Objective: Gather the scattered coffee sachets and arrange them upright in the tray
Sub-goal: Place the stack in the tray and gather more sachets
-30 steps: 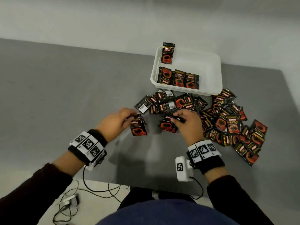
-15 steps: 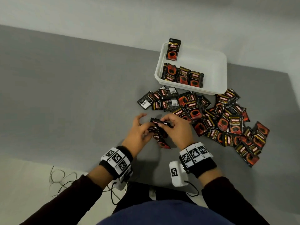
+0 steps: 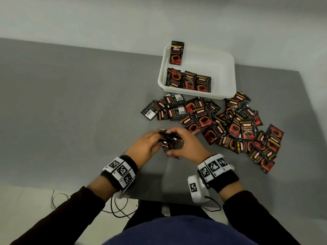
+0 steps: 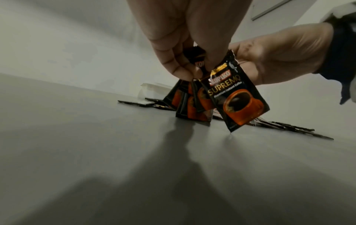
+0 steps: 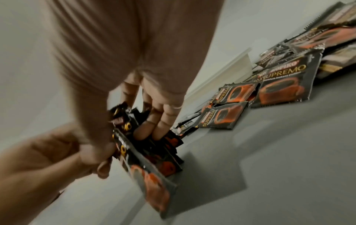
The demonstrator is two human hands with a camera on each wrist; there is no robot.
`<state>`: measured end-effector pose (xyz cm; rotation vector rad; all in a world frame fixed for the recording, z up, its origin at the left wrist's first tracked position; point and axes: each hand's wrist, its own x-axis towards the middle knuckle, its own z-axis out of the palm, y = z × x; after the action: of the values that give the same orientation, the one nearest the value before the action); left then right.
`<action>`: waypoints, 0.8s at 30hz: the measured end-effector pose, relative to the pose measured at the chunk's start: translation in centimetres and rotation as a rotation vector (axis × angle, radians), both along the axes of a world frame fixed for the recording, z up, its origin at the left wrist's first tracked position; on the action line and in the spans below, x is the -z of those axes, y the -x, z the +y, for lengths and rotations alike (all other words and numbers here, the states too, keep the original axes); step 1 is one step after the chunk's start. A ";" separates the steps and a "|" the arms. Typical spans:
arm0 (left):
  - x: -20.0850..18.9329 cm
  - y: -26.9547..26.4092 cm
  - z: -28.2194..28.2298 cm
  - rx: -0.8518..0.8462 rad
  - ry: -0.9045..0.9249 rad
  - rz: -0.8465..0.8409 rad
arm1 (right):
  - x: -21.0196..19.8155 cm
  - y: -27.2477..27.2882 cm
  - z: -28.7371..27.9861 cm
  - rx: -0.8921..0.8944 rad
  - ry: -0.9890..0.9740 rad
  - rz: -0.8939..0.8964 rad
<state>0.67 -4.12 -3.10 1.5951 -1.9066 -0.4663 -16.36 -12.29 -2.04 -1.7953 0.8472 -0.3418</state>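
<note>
Holding a small bundle of sachets (image 3: 168, 141) between both hands, we keep it upright with its lower edges on the grey surface (image 3: 70, 112). Our left hand (image 3: 146, 145) pinches the bundle at its top with curled fingers, and our right hand (image 3: 185, 145) closes round it from the other side, thumb against the front sachet. Just beyond the hands, the loose sachets (image 3: 221, 124) lie flat in a scattered pile. Behind the pile stands the white tray (image 3: 228, 68). In it a row of sachets (image 3: 188, 81) leans along the near wall, and one single sachet (image 3: 177, 53) stands at the far left corner.
</note>
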 end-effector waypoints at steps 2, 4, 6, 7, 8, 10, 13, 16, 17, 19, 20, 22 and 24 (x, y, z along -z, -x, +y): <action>0.0 -0.3 -0.3 0.015 0.018 -0.019 | 0.4 -0.3 -0.2 0.030 0.139 0.021; 0.1 -0.3 -0.6 0.007 0.038 -0.028 | 0.7 -0.6 -0.1 0.106 0.183 0.019; 0.4 -0.3 -0.9 -0.026 0.064 -0.018 | 1.1 -0.9 -0.1 0.164 0.182 0.018; 0.6 -0.2 -1.0 -0.056 0.074 0.005 | 1.4 -1.0 -0.1 0.188 0.176 0.017; 0.9 -0.2 -1.0 -0.097 0.073 0.054 | 1.6 -1.1 0.0 0.217 0.169 0.021; 1.3 0.1 -0.7 -0.164 0.003 0.246 | 2.1 -1.3 0.2 0.276 0.146 0.029; 1.6 0.7 -0.2 -0.174 -0.075 0.448 | 2.4 -1.9 0.8 0.301 0.060 -0.059; 1.8 1.0 0.0 -0.200 -0.112 0.416 | 2.8 -2.5 1.0 0.296 -0.031 -0.078; 1.9 1.0 0.0 -0.214 -0.105 0.361 | 2.9 -2.6 1.1 0.303 -0.087 -0.065; 1.9 0.9 0.0 -0.214 -0.080 0.320 | 3.3 -2.8 1.2 0.301 -0.150 -0.059; 1.7 0.8 0.1 -0.188 -0.073 0.368 | 3.4 -2.8 1.3 0.297 -0.145 -0.057; 1.3 0.8 0.1 -0.117 -0.078 0.516 | 3.5 -2.8 1.4 0.288 -0.113 -0.054; 1.3 0.6 0.0 -0.090 -0.081 0.519 | 3.4 -2.9 1.3 0.278 -0.098 -0.057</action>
<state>0.05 -4.10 -4.38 1.4266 -1.4342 -0.8349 -13.46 -10.94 -5.48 -1.5723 1.0570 -0.5190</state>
